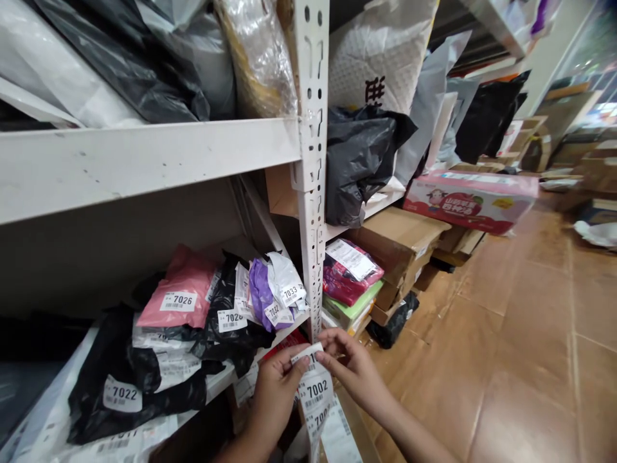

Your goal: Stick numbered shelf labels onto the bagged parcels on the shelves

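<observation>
Between my two hands hangs a strip of white number labels (315, 389), one of them printed 7002. My left hand (282, 379) pinches the strip near its top end, thumb on the face. My right hand (349, 360) grips the same end from the other side, thumb and forefinger closed at its edge. The lower part of the strip curls down out of view. Just to the left, on the lower shelf, lie labelled parcels: a pink bag (180, 283) marked 7026, a black bag (176, 402) marked 7022, and a silver bag (284, 273) marked 7033 beside a purple bag (261, 289).
A white perforated shelf post (313, 148) stands right ahead of my hands. Large wrapped parcels (144, 58) fill the upper shelf. Cardboard boxes (402, 241), a red-and-pink carton (470, 200) and a black parcel (394, 320) sit along the tiled floor (520, 334) at right.
</observation>
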Demonstrator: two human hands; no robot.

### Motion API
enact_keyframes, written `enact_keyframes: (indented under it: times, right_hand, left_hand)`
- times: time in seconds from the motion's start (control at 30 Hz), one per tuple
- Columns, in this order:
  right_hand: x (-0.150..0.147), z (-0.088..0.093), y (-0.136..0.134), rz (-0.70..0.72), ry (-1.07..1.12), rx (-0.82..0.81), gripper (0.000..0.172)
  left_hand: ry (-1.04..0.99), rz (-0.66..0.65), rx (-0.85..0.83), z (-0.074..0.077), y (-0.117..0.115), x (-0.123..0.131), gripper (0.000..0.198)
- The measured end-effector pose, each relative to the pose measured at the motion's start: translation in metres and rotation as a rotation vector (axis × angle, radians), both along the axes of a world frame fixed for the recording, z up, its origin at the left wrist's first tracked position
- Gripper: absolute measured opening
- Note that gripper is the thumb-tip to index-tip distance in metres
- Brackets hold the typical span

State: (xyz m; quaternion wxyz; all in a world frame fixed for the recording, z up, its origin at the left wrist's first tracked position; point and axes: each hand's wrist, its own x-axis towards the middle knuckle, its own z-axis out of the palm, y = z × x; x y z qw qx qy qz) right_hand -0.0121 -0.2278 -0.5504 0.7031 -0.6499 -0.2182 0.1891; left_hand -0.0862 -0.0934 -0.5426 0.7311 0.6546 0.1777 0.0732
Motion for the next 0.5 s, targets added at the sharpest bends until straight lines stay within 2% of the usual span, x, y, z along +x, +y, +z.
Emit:
enact_keyframes:
  times: [0.1, 0.2, 0.37, 0.43, 0.5]
  right_hand:
    - [-0.010, -0.015, -0.006, 0.061, 0.126, 0.021, 0.043]
    - [-0.032, -0.044, -0.018, 0.109, 0.248, 0.005, 0.042]
    - [-0.081, -0.101, -0.041, 0.131, 0.353, -0.106, 0.036]
    - [-0.089, -0.118, -0.052, 0.102, 0.363, -0.139, 0.033]
    - [-0.080, -0.128, -0.070, -0.023, 0.358, -0.118, 0.032]
  left_hand:
    - [0.063, -0.057, 0.099, -0.014, -0.002, -0.015, 0.030]
    - [0.177, -0.032, 0.202, -0.039, -0.015, -0.035, 0.030]
    - [0.345, -0.101, 0.305, -0.105, -0.046, -0.073, 0.039]
    - [0.378, -0.209, 0.376, -0.133, -0.053, -0.088, 0.043]
    - [0.415, -0.379, 0.425, -0.157, -0.054, -0.102, 0.039]
